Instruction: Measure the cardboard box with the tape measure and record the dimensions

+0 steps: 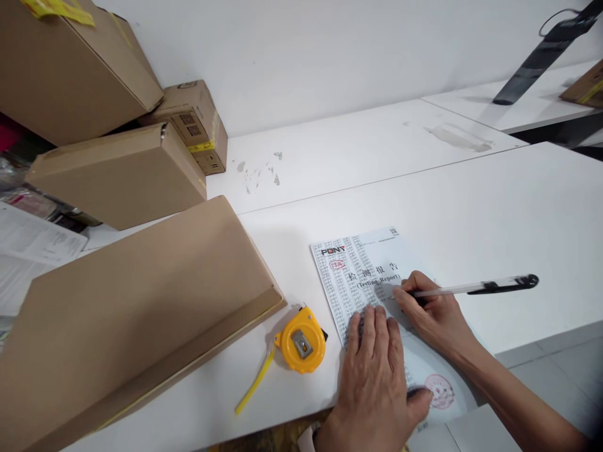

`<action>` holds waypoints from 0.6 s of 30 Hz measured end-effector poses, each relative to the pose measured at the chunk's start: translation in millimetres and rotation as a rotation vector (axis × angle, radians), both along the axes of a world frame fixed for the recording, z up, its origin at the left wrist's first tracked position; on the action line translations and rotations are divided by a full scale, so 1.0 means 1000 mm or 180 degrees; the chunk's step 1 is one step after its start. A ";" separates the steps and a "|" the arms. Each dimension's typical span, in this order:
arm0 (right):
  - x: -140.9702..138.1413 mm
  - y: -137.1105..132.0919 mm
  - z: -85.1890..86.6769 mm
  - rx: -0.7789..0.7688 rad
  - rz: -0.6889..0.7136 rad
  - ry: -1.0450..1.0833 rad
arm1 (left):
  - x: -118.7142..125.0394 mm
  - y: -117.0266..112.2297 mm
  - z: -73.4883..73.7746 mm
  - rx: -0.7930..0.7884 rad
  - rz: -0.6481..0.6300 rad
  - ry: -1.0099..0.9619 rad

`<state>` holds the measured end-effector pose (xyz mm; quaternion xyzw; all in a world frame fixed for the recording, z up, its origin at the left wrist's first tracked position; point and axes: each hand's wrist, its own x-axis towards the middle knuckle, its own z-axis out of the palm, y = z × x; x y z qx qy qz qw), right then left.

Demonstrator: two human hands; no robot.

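Observation:
A printed report sheet (362,267) with handwritten rows lies on the white table (471,207) near its front edge. My left hand (377,370) rests flat on the sheet, fingers stretched out, pinning it down. My right hand (431,311) is closed round a clear pen with a black cap (475,287), its tip touching the paper near the middle. A yellow tape measure (301,342) sits just left of the sheet, a short length of tape pulled out toward the table edge.
A large flat cardboard box (132,314) lies at the left. Behind it stand several more cardboard boxes (117,169) against the wall, with papers (32,242) at the far left. A black object (541,56) lies on another table at the back right.

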<state>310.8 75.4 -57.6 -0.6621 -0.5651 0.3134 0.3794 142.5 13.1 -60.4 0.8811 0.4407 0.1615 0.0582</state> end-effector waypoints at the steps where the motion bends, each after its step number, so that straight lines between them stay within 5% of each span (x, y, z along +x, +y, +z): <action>1: 0.000 0.000 0.000 0.0000 -0.0002 0.0000 | 0.000 0.000 0.000 -0.0012 -0.0005 -0.0007; 18: 0.002 -0.001 -0.002 0.0072 0.0062 -0.0010 | 0.000 0.001 0.001 -0.0032 -0.0019 0.0027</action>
